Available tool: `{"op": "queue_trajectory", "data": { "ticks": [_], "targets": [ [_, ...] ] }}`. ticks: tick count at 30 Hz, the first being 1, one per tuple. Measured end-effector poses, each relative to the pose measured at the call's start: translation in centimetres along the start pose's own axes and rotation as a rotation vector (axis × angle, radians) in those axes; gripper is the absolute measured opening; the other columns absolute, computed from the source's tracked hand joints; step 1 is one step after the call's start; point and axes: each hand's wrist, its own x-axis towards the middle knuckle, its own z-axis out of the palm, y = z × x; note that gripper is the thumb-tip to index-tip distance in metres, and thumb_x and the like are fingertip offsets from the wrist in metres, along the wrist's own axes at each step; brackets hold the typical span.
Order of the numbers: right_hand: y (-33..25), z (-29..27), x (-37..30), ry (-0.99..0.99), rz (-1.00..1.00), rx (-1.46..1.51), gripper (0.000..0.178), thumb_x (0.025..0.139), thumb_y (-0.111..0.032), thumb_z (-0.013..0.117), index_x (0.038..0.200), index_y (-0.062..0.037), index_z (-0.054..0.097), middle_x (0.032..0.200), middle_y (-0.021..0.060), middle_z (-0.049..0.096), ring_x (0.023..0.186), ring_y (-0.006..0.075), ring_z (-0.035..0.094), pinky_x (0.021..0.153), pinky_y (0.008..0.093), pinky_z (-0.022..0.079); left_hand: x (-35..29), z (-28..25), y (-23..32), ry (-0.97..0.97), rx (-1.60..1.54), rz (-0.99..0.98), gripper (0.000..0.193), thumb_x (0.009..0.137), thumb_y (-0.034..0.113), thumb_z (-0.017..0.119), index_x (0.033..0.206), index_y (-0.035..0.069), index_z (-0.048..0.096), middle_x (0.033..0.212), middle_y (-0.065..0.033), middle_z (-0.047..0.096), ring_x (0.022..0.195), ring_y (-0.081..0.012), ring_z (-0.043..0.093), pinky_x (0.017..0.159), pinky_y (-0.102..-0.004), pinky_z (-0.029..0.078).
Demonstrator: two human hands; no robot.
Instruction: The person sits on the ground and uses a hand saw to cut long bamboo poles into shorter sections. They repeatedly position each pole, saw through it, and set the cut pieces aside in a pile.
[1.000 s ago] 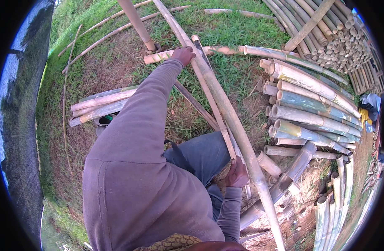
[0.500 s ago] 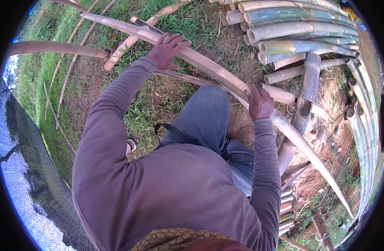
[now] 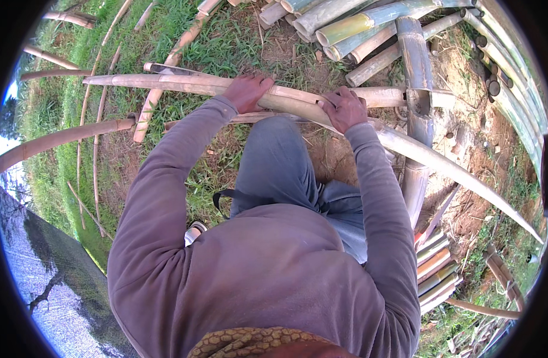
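Note:
A long split bamboo pole (image 3: 295, 104) lies across in front of me, its tapered right end reaching far to the right. My left hand (image 3: 248, 93) is closed over it left of the middle, fingers pressed together on its upper edge. Further right, my right hand (image 3: 344, 109) grips the same pole, fingers curled over it with the thumb side toward the left hand. Just beneath the pole, my bent knee (image 3: 277, 140) comes up between the hands. A thick bamboo post (image 3: 418, 128) with a notch cut in it passes under the pole, right of my right hand.
A stack of green bamboo poles (image 3: 351, 27) lies at the far right, with more poles (image 3: 518, 110) along the right edge. Short split pieces (image 3: 435, 268) are piled near my right elbow. Loose poles (image 3: 65, 140) lie on the grass at left. A dark mesh sheet (image 3: 59, 280) hangs lower left.
My left hand's spread fingers have closed over the pole. The pole lies flatter across the view, its right end higher. The surroundings have shifted as my head turned.

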Motion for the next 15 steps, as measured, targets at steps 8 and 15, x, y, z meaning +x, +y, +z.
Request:
{"op": "queue_trajectory", "data": {
  "ticks": [8,15],
  "targets": [
    [5.8,-5.8,-10.6,0.618,0.103,-0.024,0.039,0.099,-0.040,0.071,0.128,-0.0147,0.072,0.129,0.0111,0.066,0.119,0.0345,0.061,0.109,0.0520,0.041,0.5,-1.2,1.8,0.000,0.002,-0.036,0.077,0.068,0.035,0.095,0.129,0.011,0.054,0.122,-0.0163,0.067,0.115,-0.0405,0.067,0.097,-0.0512,0.054],
    [17.7,-4.3,-30.4,0.950,0.873,-0.171,0.032,0.100,-0.030,0.071,0.124,-0.0100,0.075,0.123,0.0165,0.069,0.115,0.0367,0.065,0.101,0.0506,0.051,5.4,-2.4,8.5,-0.016,-0.053,0.034,0.071,0.070,0.033,0.094,0.123,0.011,0.053,0.114,-0.0154,0.068,0.109,-0.0402,0.070,0.093,-0.0532,0.055]
  ]
}}
